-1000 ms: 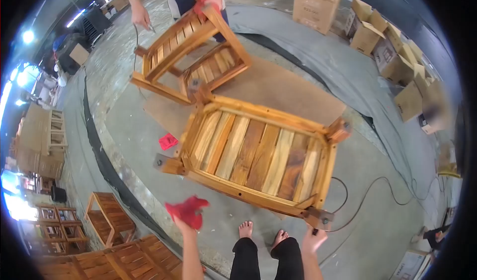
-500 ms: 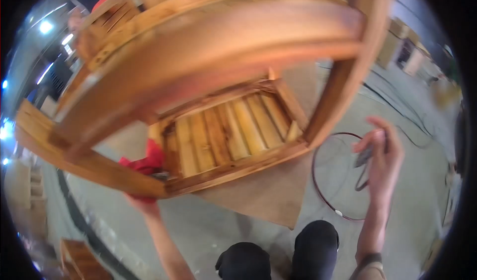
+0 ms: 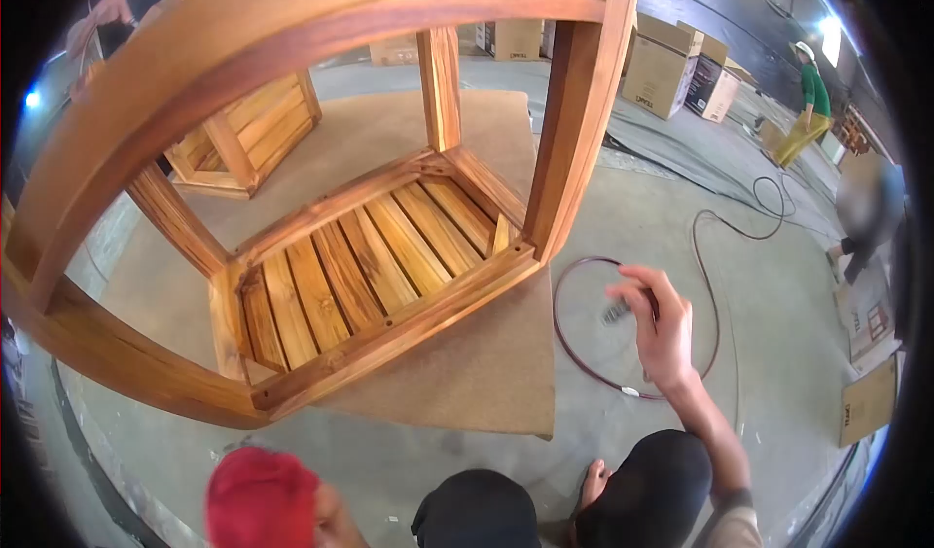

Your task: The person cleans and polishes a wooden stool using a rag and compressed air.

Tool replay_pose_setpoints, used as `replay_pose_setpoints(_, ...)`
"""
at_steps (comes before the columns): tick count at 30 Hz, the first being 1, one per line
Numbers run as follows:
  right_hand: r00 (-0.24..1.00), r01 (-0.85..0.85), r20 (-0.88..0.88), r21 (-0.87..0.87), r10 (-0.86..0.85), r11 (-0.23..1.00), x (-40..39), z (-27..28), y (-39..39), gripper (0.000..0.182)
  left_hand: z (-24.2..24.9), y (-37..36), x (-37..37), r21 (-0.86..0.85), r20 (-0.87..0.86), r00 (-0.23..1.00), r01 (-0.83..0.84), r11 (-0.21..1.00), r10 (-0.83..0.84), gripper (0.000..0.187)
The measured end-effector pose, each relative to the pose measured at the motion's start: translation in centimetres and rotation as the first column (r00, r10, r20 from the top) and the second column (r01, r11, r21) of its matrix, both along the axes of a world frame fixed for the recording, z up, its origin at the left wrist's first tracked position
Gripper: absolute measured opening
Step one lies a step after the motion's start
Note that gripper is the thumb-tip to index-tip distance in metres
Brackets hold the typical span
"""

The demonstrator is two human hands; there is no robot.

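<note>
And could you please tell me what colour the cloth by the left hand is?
The cloth is red, best seen in the head view.

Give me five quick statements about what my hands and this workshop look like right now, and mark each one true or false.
1. The left hand has a red cloth. True.
2. The brown board shows beneath the slatted wooden frame. True.
3. The right hand is gripping the slatted wooden frame. False: it is raised apart from it, to its right in the picture.
4. The hose lies on the floor in one straight line. False: it loops and curves.
5. The person in a green top wears a black cap. False: the cap is white.
</note>
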State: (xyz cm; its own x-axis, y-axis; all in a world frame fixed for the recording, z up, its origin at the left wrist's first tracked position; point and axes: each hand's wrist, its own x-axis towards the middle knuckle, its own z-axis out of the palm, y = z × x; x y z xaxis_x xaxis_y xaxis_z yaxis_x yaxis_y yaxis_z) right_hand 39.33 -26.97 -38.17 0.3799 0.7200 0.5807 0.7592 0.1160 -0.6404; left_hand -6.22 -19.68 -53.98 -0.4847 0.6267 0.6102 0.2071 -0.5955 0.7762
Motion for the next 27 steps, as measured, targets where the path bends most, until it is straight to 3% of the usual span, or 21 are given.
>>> replay_pose_setpoints(3,0.985,-0.082,0.153,0.048,0.073,0.995,-0.3,2.5,2.7,0.014,-3.5,-2.3,1.6,-0.294,-0.183,0.945,0.211,0.932,-0.272,0.057)
replay_pose_setpoints(5,0.959,-0.139,0.252,0.027,0.127,0.99,-0.5,5.1,4.1,0.014,-1.7,-2.6,7.3,-0.338,0.021,0.953,0.292,0.895,-0.304,0.061)
replay_pose_setpoints(7,0.926,-0.202,0.316,-0.042,0.204,0.979,-1.1,7.9,5.0,0.014,2.6,1.3,12.2,-0.143,-0.263,0.951,0.131,0.981,-0.166,0.059)
replay_pose_setpoints(9,0.928,-0.222,0.257,-0.198,0.269,0.955,-1.8,9.5,5.9,0.012,6.0,4.6,14.5,-0.096,-0.626,0.772,0.06,0.994,-0.107,0.048)
replay_pose_setpoints(11,0.949,-0.152,0.19,-0.418,0.25,0.896,-3.4,11.4,6.2,0.011,10.1,5.2,17.5,-0.432,-0.398,0.852,0.152,0.889,-0.339,0.037)
replay_pose_setpoints(14,0.832,-0.085,0.462,-0.441,0.307,0.893,-3.0,10.1,8.4,0.01,11.2,5.7,18.1,-0.161,-0.479,0.866,0.074,0.984,-0.143,0.025)
replay_pose_setpoints(17,0.743,-0.099,0.596,-0.35,0.303,0.932,-2.0,7.5,11.2,0.011,11.0,5.4,17.8,-0.172,-0.46,0.869,0.116,0.978,-0.184,0.029)
replay_pose_setpoints(20,0.741,-0.036,0.603,-0.402,0.294,0.915,-3.0,8.1,12.1,0.015,11.4,4.9,17.9,-0.211,-0.457,0.861,0.14,0.967,-0.224,0.027)
replay_pose_setpoints(24,0.695,0.017,0.646,-0.454,0.315,0.891,-3.5,9.4,12.6,0.01,11.5,5.0,18.0,-0.161,-0.544,0.827,0.062,0.985,-0.141,0.027)
replay_pose_setpoints(27,0.664,0.034,0.704,-0.367,0.254,0.93,-3.6,9.2,12.2,0.007,10.7,5.2,18.0,-0.171,-0.528,0.836,0.068,0.983,-0.15,0.028)
